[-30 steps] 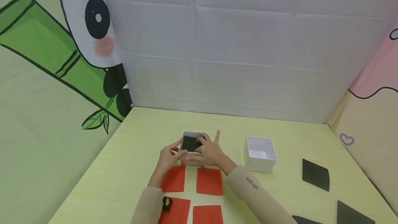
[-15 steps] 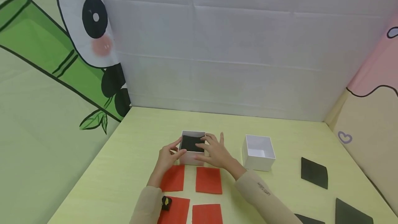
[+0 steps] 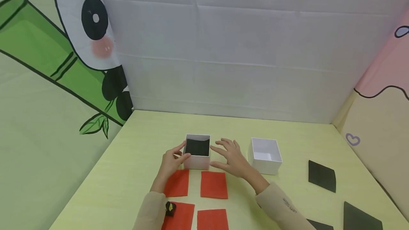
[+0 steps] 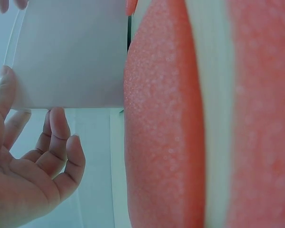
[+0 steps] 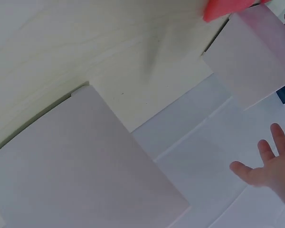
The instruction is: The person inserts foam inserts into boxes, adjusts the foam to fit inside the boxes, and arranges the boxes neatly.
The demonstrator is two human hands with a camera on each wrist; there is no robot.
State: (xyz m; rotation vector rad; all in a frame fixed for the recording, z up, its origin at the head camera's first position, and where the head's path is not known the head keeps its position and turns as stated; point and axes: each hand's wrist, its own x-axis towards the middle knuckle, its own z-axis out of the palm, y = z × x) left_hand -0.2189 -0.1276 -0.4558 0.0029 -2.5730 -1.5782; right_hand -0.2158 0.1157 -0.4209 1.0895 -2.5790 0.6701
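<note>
A white open-topped box (image 3: 196, 162) stands at the middle of the table with a black, thin square piece (image 3: 197, 147) inside. My left hand (image 3: 168, 165) holds this box by its left side, thumb at the front rim; in the left wrist view the thumb lies along the box wall (image 4: 71, 57) and the fingers bend beside it. Just right of the box, my right hand (image 3: 234, 160) hovers with spread fingers and holds nothing. In the right wrist view the right hand (image 5: 275, 171) is apart from both boxes. The material of the black piece cannot be told.
A second white box (image 3: 266, 159) stands to the right. Several red square pieces (image 3: 214, 185) lie in front of the first box. Black square pieces (image 3: 322, 176) lie on the table's right side. A white fabric backdrop (image 3: 223, 63) rises behind the table.
My right hand has left the black piece and drawn back rightward out of the box. The black piece now lies across the box's inside. The left hand keeps its place at the box.
</note>
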